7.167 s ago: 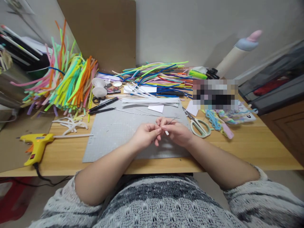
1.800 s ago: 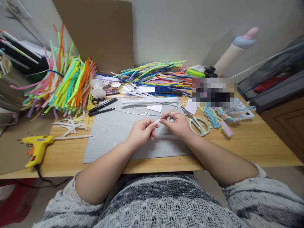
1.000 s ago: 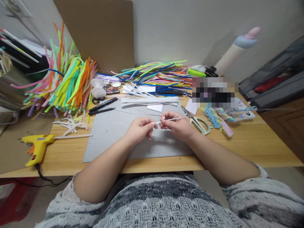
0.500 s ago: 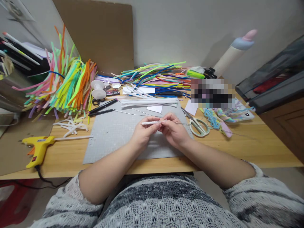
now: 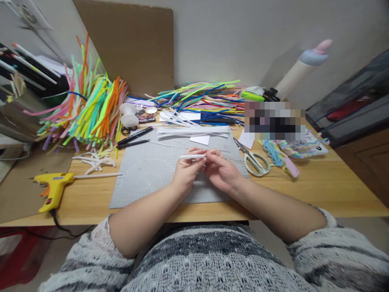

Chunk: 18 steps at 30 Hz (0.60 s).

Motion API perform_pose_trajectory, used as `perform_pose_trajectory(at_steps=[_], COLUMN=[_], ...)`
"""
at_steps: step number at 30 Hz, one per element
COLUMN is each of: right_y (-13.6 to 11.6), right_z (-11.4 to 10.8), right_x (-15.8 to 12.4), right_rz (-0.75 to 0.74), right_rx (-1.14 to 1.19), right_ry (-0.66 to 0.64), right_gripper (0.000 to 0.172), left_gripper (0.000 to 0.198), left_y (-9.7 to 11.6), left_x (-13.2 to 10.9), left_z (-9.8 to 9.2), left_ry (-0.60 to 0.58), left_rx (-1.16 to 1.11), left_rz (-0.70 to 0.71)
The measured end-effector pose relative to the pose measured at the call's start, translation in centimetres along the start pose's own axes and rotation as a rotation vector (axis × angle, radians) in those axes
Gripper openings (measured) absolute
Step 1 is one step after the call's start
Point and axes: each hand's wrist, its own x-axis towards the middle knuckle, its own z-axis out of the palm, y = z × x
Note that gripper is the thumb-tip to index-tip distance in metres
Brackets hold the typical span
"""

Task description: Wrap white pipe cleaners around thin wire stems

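Note:
Over the grey cutting mat [image 5: 142, 178], both hands meet fingertip to fingertip. A short white pipe cleaner [image 5: 190, 156] lies across the fingers of my left hand [image 5: 186, 172], pinched under the thumb. My right hand [image 5: 223, 172] is closed at the pipe cleaner's right end, thumb and forefinger pressed together there. What lies inside the right fingertips is partly hidden. Thin wires [image 5: 240, 159] run over the mat just right of the hands. Behind them rests a bundle of white pipe cleaners [image 5: 194, 132].
Scissors [image 5: 255, 162] lie right of the mat, beside pastel braided pieces [image 5: 273, 152]. On the left are a yellow glue gun [image 5: 54, 188], white offcuts [image 5: 95, 160] and black pens [image 5: 133, 138]. Colourful pipe cleaners [image 5: 100, 109] stand behind, with a loose pile [image 5: 200, 99] along the wall.
The view has shifted slightly, so the desk items sit a little further right. Both hands keep their pinch on the white pipe cleaner, with only slight finger movement.

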Motion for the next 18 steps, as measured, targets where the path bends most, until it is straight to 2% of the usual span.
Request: perform_pose_trajectory(at_steps=[4,12,15,18], right_y=[-0.1,-1.8,-2.4,-2.7], right_z=[0.4,2.5,3.3,3.5], right_x=[-0.6,-2.1,-2.9,-4.3], right_rz=[0.006,0.103,0.171,0.22], right_rx=[-0.001,0.065,0.102,-0.077], right_ry=[-0.045,-0.201,-0.273,-0.411], right_gripper=[0.026,0.026,0.022,0.026], left_gripper=[0.015,0.009,0.005,0.004], left_y=[0.6,2.9,4.7,8.1], left_x=[-0.7,-2.2,-2.7,-3.0], left_z=[0.1,0.8,1.3,1.6], left_ry=[0.017,0.116,0.121,0.182], left_rx=[0.05,0.326,0.35,0.283], left_rz=[0.073,0.488,0.596,0.78])
